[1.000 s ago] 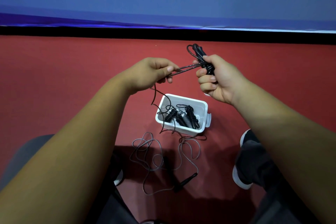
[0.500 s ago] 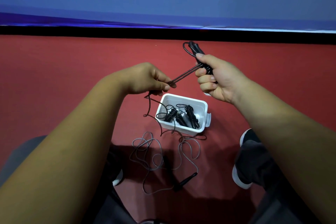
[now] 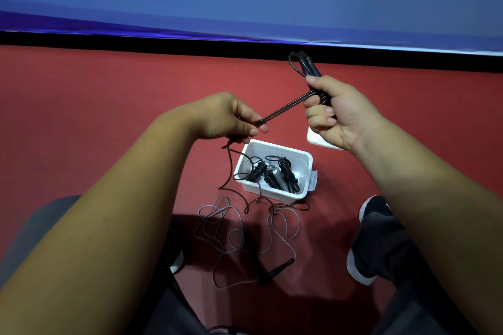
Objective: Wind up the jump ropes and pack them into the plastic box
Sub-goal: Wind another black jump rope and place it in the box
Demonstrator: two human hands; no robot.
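My right hand [image 3: 333, 114] grips a black jump rope handle [image 3: 313, 76] with loops of cord wound on it, held upright above the floor. From it a doubled cord [image 3: 285, 107] runs taut down-left to my left hand [image 3: 231, 118], which pinches it. The rest of that cord hangs from my left hand to loose coils on the floor [image 3: 236, 234], ending in a second black handle [image 3: 276, 270]. Below my hands stands a white plastic box [image 3: 304, 156] holding several wound ropes [image 3: 275, 175].
The floor is red mat. A white lid [image 3: 315, 139] lies partly hidden behind my right hand. My shoes [image 3: 362, 266] and dark trouser legs flank the loose cord. A black strip and a blue banner wall [image 3: 245, 8] close off the far side.
My left hand has moved down and left, pulling the cord taut and lower. My right hand has tilted the handle more upright and shifted slightly right.
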